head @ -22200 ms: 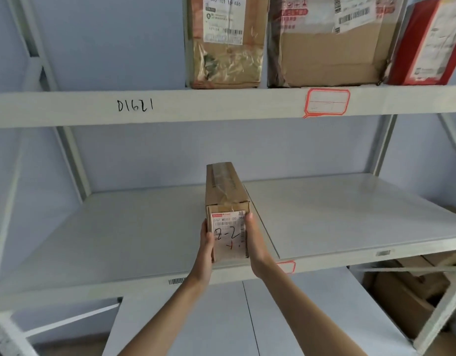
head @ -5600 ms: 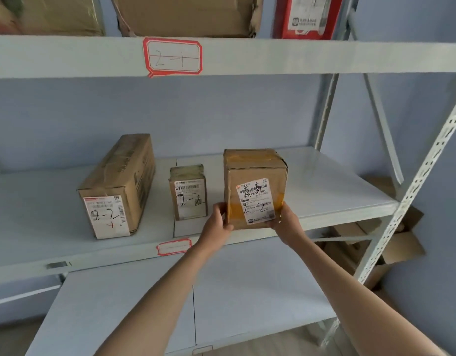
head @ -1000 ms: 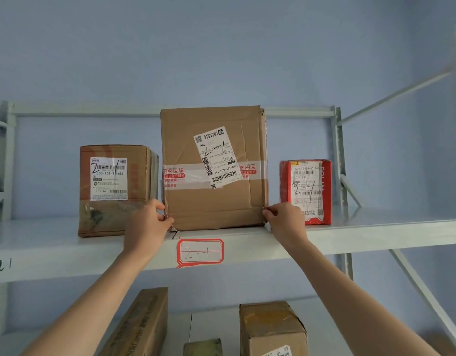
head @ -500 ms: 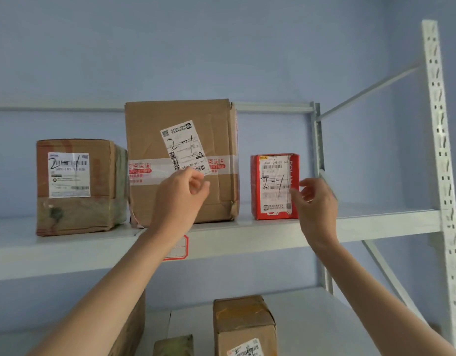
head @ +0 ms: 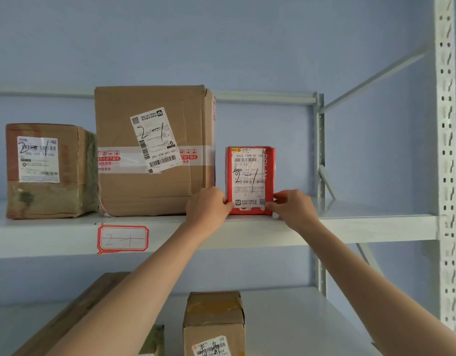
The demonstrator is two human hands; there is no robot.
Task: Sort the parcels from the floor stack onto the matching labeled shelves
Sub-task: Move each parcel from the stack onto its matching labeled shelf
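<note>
Gripping red parcel edges, both hands; shelf open rightward.

Red parcel on top shelf, pinched at lower corners by left hand and right hand; big box just beside.

On the upper shelf three parcels stand in a row: the small parcel at the right, the large box just left of it, and the squat box leftmost. The left hand and right hand flank the small parcel's lower corners. A shelf tag sits on the front edge below the large box. Another box stands on the lower shelf.
</note>
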